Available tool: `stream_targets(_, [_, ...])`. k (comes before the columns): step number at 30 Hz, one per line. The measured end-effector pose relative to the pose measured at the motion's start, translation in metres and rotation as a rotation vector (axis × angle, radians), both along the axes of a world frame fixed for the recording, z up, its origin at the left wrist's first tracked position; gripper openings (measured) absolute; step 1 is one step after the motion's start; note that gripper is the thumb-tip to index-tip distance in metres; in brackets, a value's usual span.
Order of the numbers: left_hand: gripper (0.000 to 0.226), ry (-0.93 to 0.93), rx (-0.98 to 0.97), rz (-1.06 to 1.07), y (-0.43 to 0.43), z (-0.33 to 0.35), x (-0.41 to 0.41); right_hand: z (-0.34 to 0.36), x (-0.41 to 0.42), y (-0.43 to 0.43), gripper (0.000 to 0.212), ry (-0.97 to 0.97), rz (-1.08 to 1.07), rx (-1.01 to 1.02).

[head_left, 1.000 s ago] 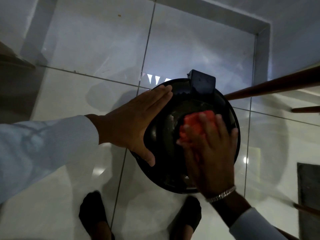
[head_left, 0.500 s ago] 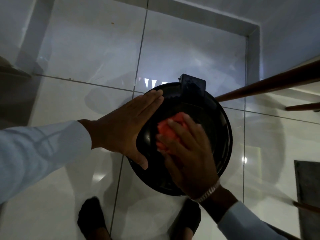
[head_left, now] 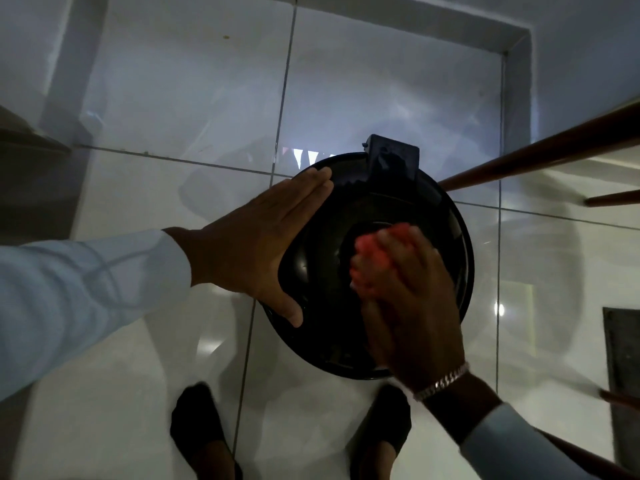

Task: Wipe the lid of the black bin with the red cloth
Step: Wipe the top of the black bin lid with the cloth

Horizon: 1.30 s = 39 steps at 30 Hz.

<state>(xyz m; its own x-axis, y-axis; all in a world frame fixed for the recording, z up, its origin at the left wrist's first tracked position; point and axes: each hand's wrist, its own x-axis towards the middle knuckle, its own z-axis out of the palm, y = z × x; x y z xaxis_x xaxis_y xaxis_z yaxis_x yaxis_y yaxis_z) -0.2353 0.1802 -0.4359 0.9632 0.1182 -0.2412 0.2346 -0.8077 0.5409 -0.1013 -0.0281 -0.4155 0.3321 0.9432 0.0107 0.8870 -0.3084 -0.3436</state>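
Wiping looks well under way on the round, glossy black plastic lid (head_left: 322, 271) of the one bin, which stands on the pale tiled floor (head_left: 138, 341) just ahead of two dark-socked feet (head_left: 197, 434). The left hand (head_left: 256, 247) lies flat and fully open on the lid's left edge, fingers together, holding nothing; it is probably there to steady the bin against the rubbing. The right hand (head_left: 408, 306) presses a single crumpled red cloth (head_left: 367, 254) onto the lid near its centre, fingers spread over it rather than curled tight, so the palm bears down. Only one cloth and one lid show; the hinge block (head_left: 393, 161) sits at the far rim.
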Motion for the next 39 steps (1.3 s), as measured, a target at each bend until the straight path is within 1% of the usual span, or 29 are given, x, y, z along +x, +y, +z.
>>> stream_targets(2, [0.155,-0.027,0.009,-0.001,0.0,-0.002,0.001,0.0,0.005,0.022,0.039,0.033,-0.194,0.022])
stream_targets(3, [0.155,-0.038,0.013,0.001,-0.001,-0.003,0.001,-0.001,-0.001,0.037,0.038,0.03,-0.247,0.036])
stream_targets(4, [0.154,-0.041,0.011,0.002,-0.001,-0.003,0.001,-0.001,-0.011,0.048,0.038,0.029,-0.226,0.059])
stream_targets(6, [0.154,-0.033,0.001,-0.015,-0.001,-0.001,0.001,-0.004,-0.03,0.048,0.04,0.039,-0.027,0.072])
stream_targets(8, [0.154,-0.016,0.013,-0.038,0.0,0.001,0.003,-0.004,-0.031,0.023,0.041,0.005,0.151,0.028])
stream_targets(10, [0.156,0.006,0.014,-0.033,0.0,0.004,0.003,-0.001,-0.012,0.0,0.041,-0.04,0.182,-0.016])
stream_targets(12, [0.156,0.007,0.008,-0.021,0.0,0.004,0.002,0.0,0.006,-0.001,0.043,-0.034,0.068,-0.069])
stream_targets(14, [0.156,-0.005,0.012,-0.013,-0.001,0.001,0.003,-0.003,0.008,0.019,0.04,0.001,-0.13,-0.026])
stream_targets(15, [0.156,-0.009,0.02,-0.01,-0.001,0.0,0.003,-0.005,0.001,0.031,0.039,-0.011,-0.209,0.011])
stream_targets(16, [0.156,-0.006,0.022,-0.011,-0.001,0.0,0.003,-0.006,-0.009,0.041,0.039,-0.024,-0.229,0.037])
stream_targets(17, [0.156,0.002,0.019,-0.018,-0.002,0.0,0.004,-0.006,-0.017,0.044,0.04,-0.033,-0.189,0.051])
stream_targets(18, [0.157,0.014,0.014,-0.024,-0.001,0.001,0.004,-0.007,-0.022,0.041,0.042,-0.035,-0.104,0.048])
stream_targets(20, [0.157,0.028,0.004,-0.028,-0.001,0.003,0.005,-0.005,-0.022,0.018,0.044,-0.046,0.119,0.025])
stream_targets(21, [0.157,0.031,0.001,-0.033,-0.001,0.004,0.005,-0.002,-0.015,0.005,0.044,-0.063,0.196,0.006])
stream_targets(22, [0.156,0.03,0.0,-0.035,-0.001,0.005,0.005,0.0,-0.005,-0.004,0.044,-0.075,0.215,-0.016])
stream_targets(23, [0.155,0.028,-0.004,-0.031,-0.001,0.006,0.005,0.001,0.003,-0.007,0.043,-0.067,0.173,-0.03])
stream_targets(25, [0.154,0.024,-0.01,-0.024,-0.002,0.005,0.005,0.001,0.009,0.005,0.04,-0.005,-0.047,-0.015])
stream_targets(27, [0.154,0.021,0.002,-0.025,-0.002,0.004,0.005,0.002,-0.007,0.028,0.038,-0.003,-0.243,0.025])
stream_targets(28, [0.153,0.017,0.004,-0.025,-0.002,0.004,0.005,0.002,-0.02,0.036,0.039,-0.008,-0.24,0.047])
stream_targets(30, [0.154,0.013,-0.008,-0.027,-0.001,0.004,0.004,-0.001,-0.04,0.028,0.044,-0.017,-0.054,0.042])
stream_targets(31, [0.154,0.014,-0.013,-0.03,-0.001,0.004,0.005,0.0,-0.041,0.015,0.044,-0.03,0.052,0.019])
stream_targets(32, [0.154,0.018,-0.013,-0.033,-0.001,0.004,0.005,0.002,-0.034,0.003,0.043,-0.042,0.114,-0.005])
stream_targets(33, [0.154,0.021,-0.013,-0.034,-0.002,0.005,0.006,0.003,-0.024,-0.005,0.042,-0.049,0.126,-0.024])
stream_targets(34, [0.154,0.023,-0.012,-0.03,-0.002,0.005,0.006,0.004,-0.015,-0.007,0.042,-0.044,0.095,-0.037])
stream_targets(37, [0.154,0.024,-0.01,-0.019,-0.003,0.003,0.005,0.005,-0.017,0.022,0.043,-0.01,-0.124,-0.037])
stream_targets(38, [0.153,0.022,-0.019,-0.016,-0.003,0.003,0.006,0.004,-0.024,0.033,0.044,-0.009,-0.16,-0.024])
stream_targets(39, [0.153,0.024,-0.034,-0.013,-0.003,0.003,0.006,0.003,-0.03,0.038,0.046,-0.006,-0.141,0.0])
